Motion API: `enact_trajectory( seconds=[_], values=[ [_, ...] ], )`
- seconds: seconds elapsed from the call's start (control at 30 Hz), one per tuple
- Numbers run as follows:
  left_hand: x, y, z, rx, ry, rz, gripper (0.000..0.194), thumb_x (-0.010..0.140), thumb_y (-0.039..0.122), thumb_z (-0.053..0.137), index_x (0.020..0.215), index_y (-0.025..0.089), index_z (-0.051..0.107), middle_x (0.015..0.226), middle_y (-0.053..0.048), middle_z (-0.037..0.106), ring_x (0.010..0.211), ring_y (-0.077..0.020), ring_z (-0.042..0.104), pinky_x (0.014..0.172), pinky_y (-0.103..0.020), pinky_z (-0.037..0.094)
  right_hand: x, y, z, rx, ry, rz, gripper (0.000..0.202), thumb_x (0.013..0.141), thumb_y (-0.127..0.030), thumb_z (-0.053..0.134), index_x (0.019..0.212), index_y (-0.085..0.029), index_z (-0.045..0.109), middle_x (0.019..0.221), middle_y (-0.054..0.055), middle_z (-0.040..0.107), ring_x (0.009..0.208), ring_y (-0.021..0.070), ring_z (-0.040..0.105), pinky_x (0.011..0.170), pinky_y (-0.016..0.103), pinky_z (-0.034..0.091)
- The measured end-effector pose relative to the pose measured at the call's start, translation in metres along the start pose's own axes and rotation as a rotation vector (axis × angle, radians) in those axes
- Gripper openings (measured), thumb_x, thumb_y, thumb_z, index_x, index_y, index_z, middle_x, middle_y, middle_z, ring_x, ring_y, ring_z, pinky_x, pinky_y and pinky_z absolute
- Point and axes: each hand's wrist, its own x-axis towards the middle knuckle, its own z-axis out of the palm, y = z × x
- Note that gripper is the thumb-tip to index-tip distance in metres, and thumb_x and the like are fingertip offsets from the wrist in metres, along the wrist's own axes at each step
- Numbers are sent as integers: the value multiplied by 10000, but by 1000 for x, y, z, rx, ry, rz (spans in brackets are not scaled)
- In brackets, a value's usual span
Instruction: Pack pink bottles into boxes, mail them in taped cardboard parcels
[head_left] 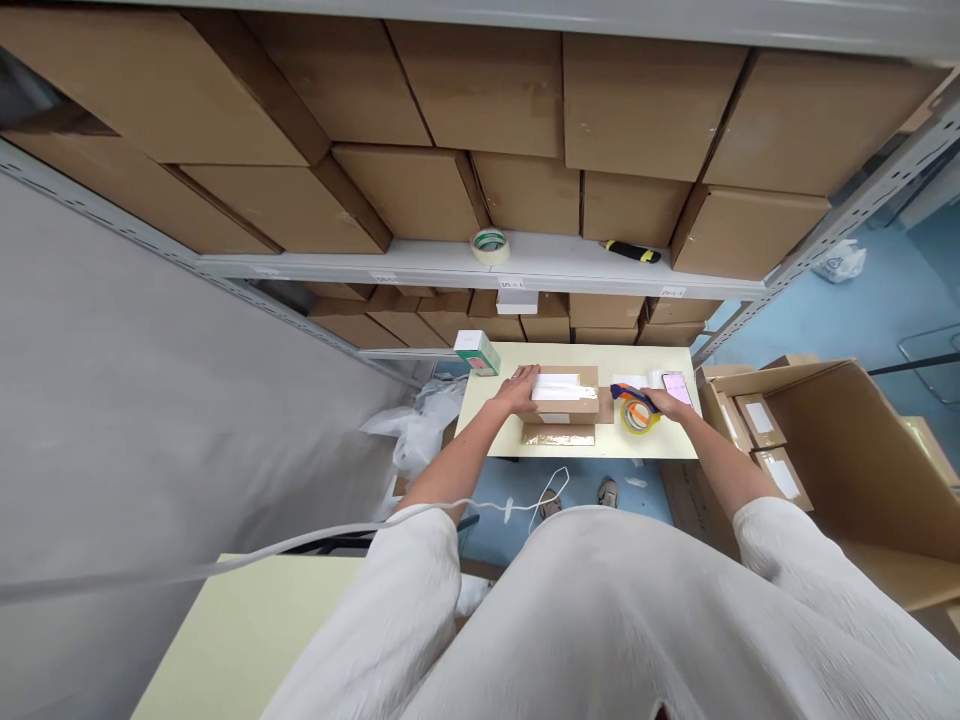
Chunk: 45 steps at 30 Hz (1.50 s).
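Observation:
A brown cardboard box (574, 405) with a white label on top lies on the pale yellow table (480, 405); its near flap sticks out toward me. My left hand (519, 388) rests on the box's left end, fingers spread on the top. To the right of the box, my right hand (667, 403) is closed around the handle of a blue and orange tape dispenser (636, 408), which carries a roll of tape. A phone (677, 388) with a lit screen lies just beyond my right hand. A green and white small box (478, 353) stands at the table's back left.
Shelves (420, 262) full of cartons rise behind the table, holding a tape roll (490, 246) and a cutter (632, 251). At right, a large open carton (870, 450) contains labelled boxes. Plastic bags (420, 425) lie at left; a white cable (300, 537) crosses low.

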Motion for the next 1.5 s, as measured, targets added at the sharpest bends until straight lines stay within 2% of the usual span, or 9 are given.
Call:
enact_trajectory(
  seconds=[0.23, 0.5, 0.63, 0.9, 1.07, 1.2, 1.3, 1.4, 1.5],
  values=[
    [-2, 1, -2, -2, -20, -5, 1363, 690, 480, 907, 1757, 256, 89, 1856, -169, 160, 1732, -363, 83, 1357, -504, 263, -15, 28, 19, 250, 149, -43, 517, 1036, -305, 439, 1503, -148, 595, 1321, 153, 769, 1136, 274, 747, 932, 351, 600],
    [-6, 3, -2, 6, -19, -12, 1333, 715, 469, 883, 1761, 266, 83, 1857, -157, 168, 1732, -360, 86, 1353, -508, 275, -28, 31, 48, -293, 216, -53, 657, 1048, -308, 413, 1690, -208, 313, 1406, 160, 735, 1152, 335, 738, 966, 440, 560],
    [-8, 4, -3, -4, -19, -6, 1331, 718, 447, 884, 1765, 275, 80, 1857, -154, 169, 1732, -365, 92, 1362, -508, 258, -38, 32, 78, -581, 238, 11, 629, 1047, -283, 414, 1665, -205, 333, 1442, 212, 692, 1202, 368, 705, 1015, 469, 501],
    [-17, 5, -6, 17, -9, 27, 1200, 783, 430, 859, 1754, 273, 170, 1850, -158, 188, 1729, -364, 104, 1360, -545, 250, -51, 30, 107, -617, 242, 80, 441, 1051, -264, 431, 1486, -257, 499, 1322, 189, 712, 1204, 347, 660, 1008, 442, 463],
    [-26, 4, 3, -16, 50, 36, 1114, 797, 440, 828, 1732, 313, 235, 1847, -130, 211, 1730, -342, 105, 1381, -583, 153, -46, -20, 100, -569, 463, 53, 496, 1086, -477, 410, 1468, -180, 519, 1369, 244, 625, 1256, 403, 582, 1037, 469, 447],
    [-22, 10, 14, -148, 177, -147, 1029, 856, 515, 758, 1726, 278, 264, 1859, -142, 153, 1713, -371, 169, 1351, -536, 260, -23, -99, 87, -359, 426, 11, 678, 1104, -618, 339, 1645, -210, 336, 1544, 214, 534, 1334, 361, 561, 1011, 385, 493],
    [-12, 16, 18, -233, 279, -346, 1068, 887, 654, 709, 1745, 262, 209, 1849, -170, 165, 1666, -441, 256, 1300, -577, 326, -4, -150, 86, -259, 370, 26, 896, 1037, -694, 503, 1735, -225, 193, 1600, 203, 498, 1402, 365, 530, 1071, 409, 483],
    [-3, 16, 21, -273, 281, -430, 1106, 890, 672, 717, 1753, 223, 192, 1793, -223, 280, 1606, -469, 336, 1253, -578, 370, 6, -173, 92, -213, 353, 98, 1037, 973, -705, 623, 1765, -221, 159, 1594, 220, 503, 1459, 409, 487, 1134, 484, 452],
    [-1, 8, 24, -304, 271, -394, 973, 937, 606, 693, 1734, 243, 271, 1690, -227, 434, 1540, -468, 411, 1216, -569, 395, 9, -171, 95, -163, 315, 138, 1006, 994, -678, 613, 1777, -234, 162, 1598, 228, 505, 1473, 419, 491, 1144, 506, 451]
  ],
)
